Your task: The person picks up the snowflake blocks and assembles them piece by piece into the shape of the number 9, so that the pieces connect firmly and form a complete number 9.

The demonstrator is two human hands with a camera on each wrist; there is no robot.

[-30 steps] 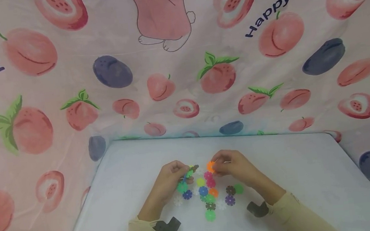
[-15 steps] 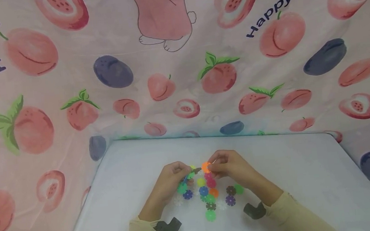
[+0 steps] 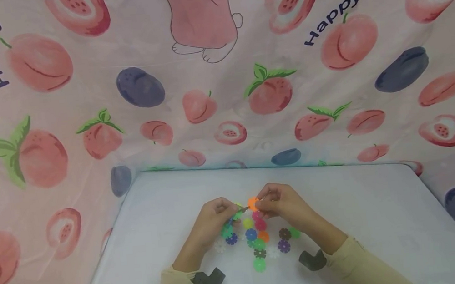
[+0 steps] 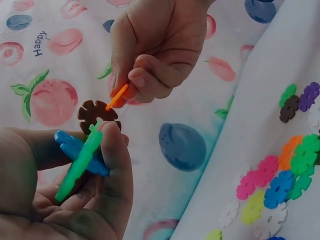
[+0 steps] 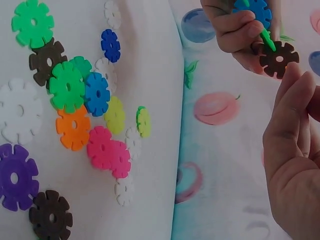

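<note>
Left hand [image 3: 218, 218] pinches a chain: green disc [image 4: 80, 162] edge-on to the camera, blue disc [image 4: 69, 144] crossing it, brown disc [image 4: 94, 115] at the fingertips. Right hand [image 3: 283, 200] pinches an orange disc [image 4: 118, 97] between thumb and finger, edge at the brown rim. Looks like contact; can't tell if it's seated in a slot.

For a good join: keep orange square to brown, line up notch with notch, push straight along the slot. Brace brown close to its rim so the push doesn't twist the green joint. Skewed entry would likely slip off or bend a tooth.

In the way: right fingers cover much of orange, so notch alignment is hard to see. Nearest below are loose pink discs [image 5: 102, 147] on the white table [image 3: 167, 196]; purple disc [image 5: 15, 177] off to the right. Patterned cloth [image 3: 227, 91] behind, well clear.
</note>
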